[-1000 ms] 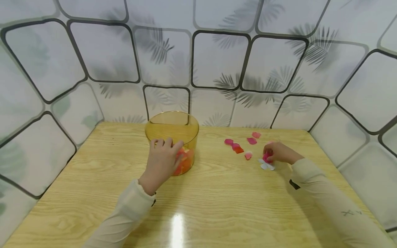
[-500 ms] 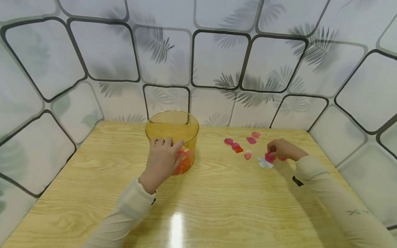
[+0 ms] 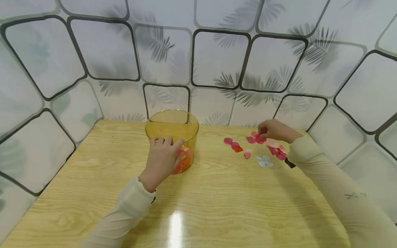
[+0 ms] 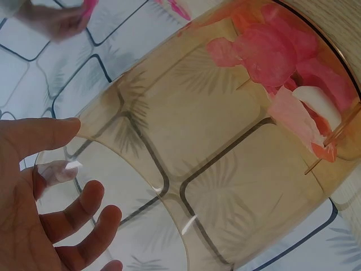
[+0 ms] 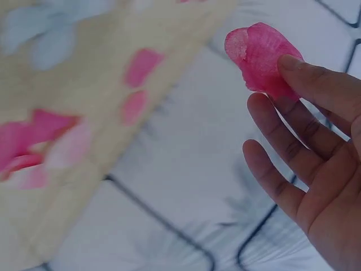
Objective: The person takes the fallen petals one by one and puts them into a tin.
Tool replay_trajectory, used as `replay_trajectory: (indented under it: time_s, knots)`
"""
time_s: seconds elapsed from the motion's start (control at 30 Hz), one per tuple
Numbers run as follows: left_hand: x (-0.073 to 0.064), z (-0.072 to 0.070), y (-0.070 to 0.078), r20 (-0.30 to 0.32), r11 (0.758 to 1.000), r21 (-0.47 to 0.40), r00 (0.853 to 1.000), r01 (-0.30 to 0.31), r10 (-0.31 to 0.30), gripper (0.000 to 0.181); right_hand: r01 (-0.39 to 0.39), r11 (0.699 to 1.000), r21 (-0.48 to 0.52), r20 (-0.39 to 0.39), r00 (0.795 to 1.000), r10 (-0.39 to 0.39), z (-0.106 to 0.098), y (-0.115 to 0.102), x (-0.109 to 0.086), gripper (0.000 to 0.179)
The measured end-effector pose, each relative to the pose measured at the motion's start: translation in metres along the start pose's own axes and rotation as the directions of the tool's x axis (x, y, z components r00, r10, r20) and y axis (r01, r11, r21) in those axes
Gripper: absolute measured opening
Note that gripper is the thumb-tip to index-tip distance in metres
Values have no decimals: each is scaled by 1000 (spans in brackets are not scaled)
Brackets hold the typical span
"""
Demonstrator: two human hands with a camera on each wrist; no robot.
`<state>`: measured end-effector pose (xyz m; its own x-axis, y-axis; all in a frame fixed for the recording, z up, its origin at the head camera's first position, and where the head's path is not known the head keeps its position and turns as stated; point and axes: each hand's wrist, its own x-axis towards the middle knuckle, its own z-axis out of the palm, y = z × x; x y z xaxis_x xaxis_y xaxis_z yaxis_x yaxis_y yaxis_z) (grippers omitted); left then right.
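Observation:
A see-through amber bucket point(image 3: 171, 130) stands left of centre, with several pink, red and white petals point(image 4: 269, 56) heaped in its bottom. My left hand point(image 3: 159, 163) holds the bucket's near rim, fingers bent over the edge and the thumb at the wall. Toward the back right, my right hand point(image 3: 277, 131) pinches pink petals point(image 5: 264, 59) between thumb and fingers; they overlap each other in the right wrist view. Below that hand lies a small heap of pink petals point(image 3: 281, 152), and nearer to me a pale blue-white flower point(image 3: 264, 161).
Left of the right hand, several loose petals are scattered: a magenta one point(image 3: 228, 140), an orange-red one point(image 3: 237, 148) and a pink one point(image 3: 247, 155). Patterned cloth walls point(image 3: 220, 58) close off the wooden table point(image 3: 211, 196) at the back and sides.
My right hand has moved from beside the white flower toward the back of the table, with pink petals pinched. The petal heap now shows below it. My left hand keeps its place.

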<state>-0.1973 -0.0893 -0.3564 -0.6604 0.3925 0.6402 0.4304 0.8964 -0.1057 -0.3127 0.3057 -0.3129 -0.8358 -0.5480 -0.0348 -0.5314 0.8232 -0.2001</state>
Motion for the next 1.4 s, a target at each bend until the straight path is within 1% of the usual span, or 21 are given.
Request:
replay_trajectory:
  time_s: [0.1, 0.2, 0.3, 0.37, 0.53, 0.63, 0.73, 0.83, 0.9, 1.03, 1.2, 1.3, 1.4]
  knots:
    - [0, 1, -1, -4, 1000, -6, 1000, 7, -7, 33, 56, 998, -23, -27, 998, -57, -20, -27, 22, 11]
    - [-1, 1, -1, -12, 1000, -9, 1000, 6, -6, 33, 83, 996, -46, -43, 995, -85, -37, -59, 44, 9]
    - [-1, 2, 0, -21, 1000, -10, 1000, 2, -2, 33, 110, 993, -34, -48, 993, -111, -50, -91, 63, 6]
    - [-1, 3, -1, -19, 1000, -14, 1000, 2, -2, 33, 147, 989, -24, -60, 987, -148, -57, -111, 75, 6]
    - [0, 4, -1, -17, 1000, -21, 1000, 9, -9, 33, 228, 974, -8, -76, 971, -228, -63, -156, 104, 6]
    - [0, 4, -1, -27, 1000, -19, 1000, 9, -9, 34, 277, 961, -9, -71, 958, -277, -59, -179, 117, 5]
    - [0, 4, -2, -25, 1000, -10, 1000, 7, -7, 35, 324, 946, -5, -55, 945, -324, -49, -196, 131, 5]
    - [-1, 3, -2, -20, 1000, -2, 1000, 5, -6, 36, 353, 936, 3, -31, 935, -353, -35, -211, 142, 5]
    - [-1, 3, -2, -19, 1000, 6, 1000, 4, -4, 35, 358, 934, 9, -13, 934, -358, -26, -218, 149, 5]
    - [1, 2, -2, -15, 1000, 19, 1000, 2, -2, 35, 371, 929, 14, 18, 928, -371, -8, -226, 159, 4]
    - [0, 0, -1, -7, 1000, 26, 1000, -1, 1, 35, 349, 937, 11, 63, 935, -349, 7, -227, 166, 8]
    - [0, 0, -1, -5, 1000, 25, 1000, 1, -1, 33, 333, 943, 1, 74, 940, -332, 10, -225, 166, 12]
    - [-1, -1, -1, -7, 1000, 18, 1000, 7, -7, 32, 333, 943, -8, 66, 941, -332, 11, -223, 164, 12]
